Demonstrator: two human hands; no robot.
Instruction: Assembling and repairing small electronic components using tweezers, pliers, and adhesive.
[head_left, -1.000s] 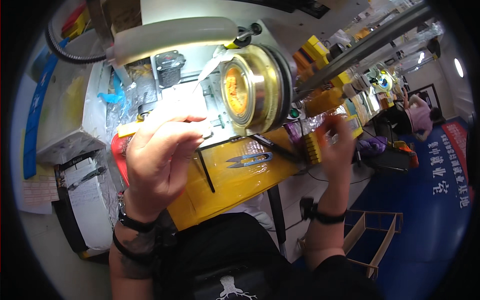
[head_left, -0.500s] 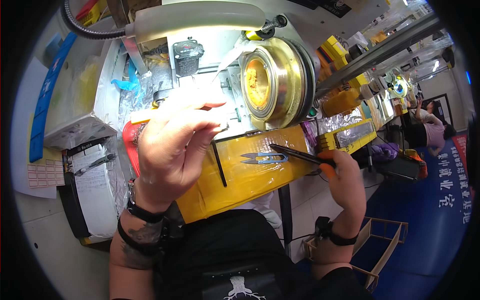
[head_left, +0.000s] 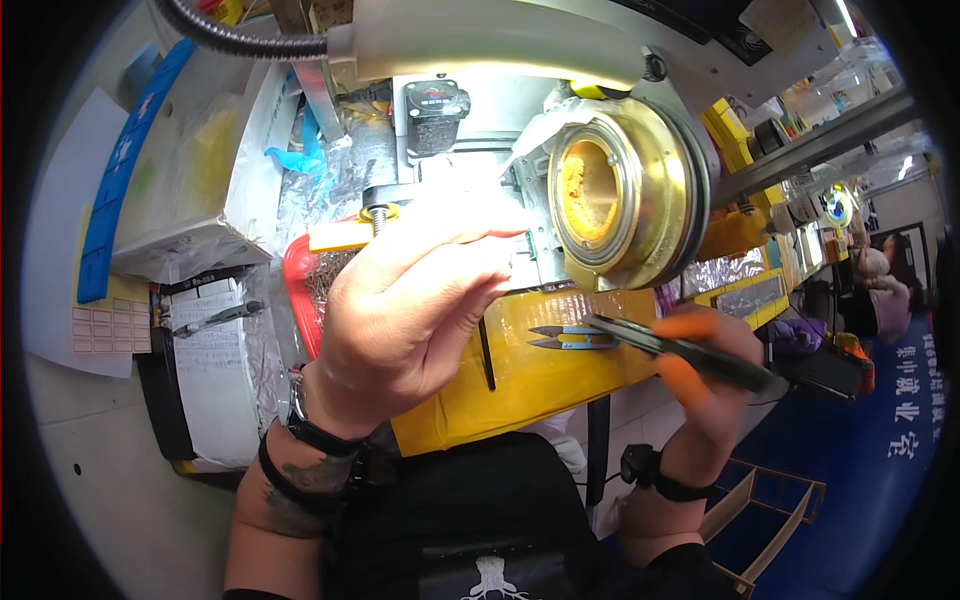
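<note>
My left hand (head_left: pixel 415 305) is raised under the lamp, thumb and forefinger pinched together. Glare and the fingers hide what they hold, if anything. My right hand (head_left: pixel 712 360), with orange covers on its fingers, grips black tweezers (head_left: pixel 640 338) pointing left over the yellow-covered work surface (head_left: pixel 530 400). Below the tweezer tips lie blue thread snips (head_left: pixel 572 338). A thin black rod (head_left: pixel 487 355) rests on the surface between my hands. Just beyond them is a round brass-coloured machine head (head_left: pixel 640 195), its opening lined with crumbly orange material.
A white lamp (head_left: pixel 490 45) stretches overhead. A red tray (head_left: pixel 300 290) of fine metal pieces sits beside my left hand. Further left are a white box (head_left: pixel 190 190) and a clipboard with paper (head_left: pixel 215 370). A metal bar (head_left: pixel 820 145) crosses at right; another person (head_left: pixel 885 290) is beyond.
The scene has shifted rightward in view. My right hand has turned the tweezers, which now show farther behind its fingers. My left hand keeps its pinch.
</note>
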